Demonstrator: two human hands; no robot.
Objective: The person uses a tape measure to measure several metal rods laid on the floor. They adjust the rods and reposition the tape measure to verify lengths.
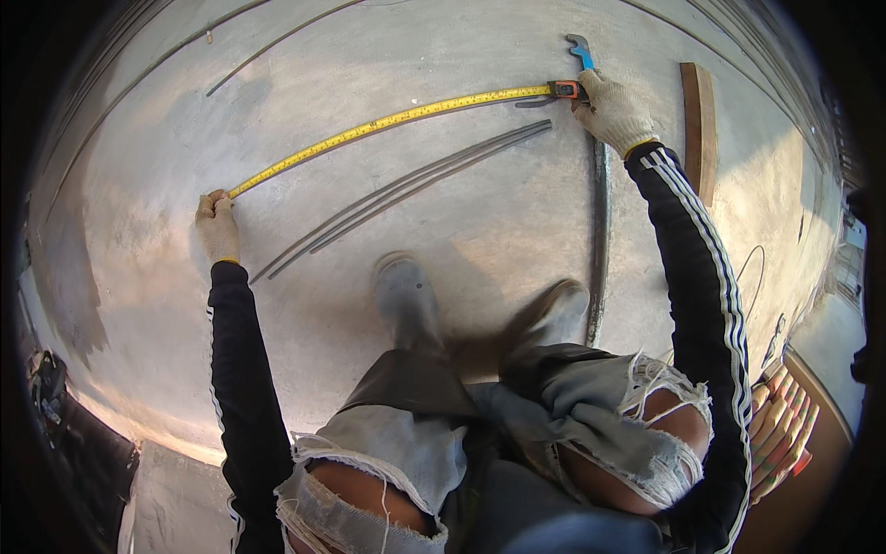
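Note:
A yellow tape measure blade stretches across the grey floor between my two gloved hands. My left hand is closed, its fingers pinching the free end of the blade. At the far right, my right hand is closed around the orange and black tape measure case. A blue-handled tool with a grey hooked metal head sticks out beyond the right hand; its lower part is hidden by the glove. Just nearer than the blade lie a few thin metal rods, side by side and slanting.
A dark metal bar runs from below my right hand toward my feet. To its right lies a brown bar. Long rods lie at the far left. My boots stand in the middle; a stack of wooden strips is at lower right.

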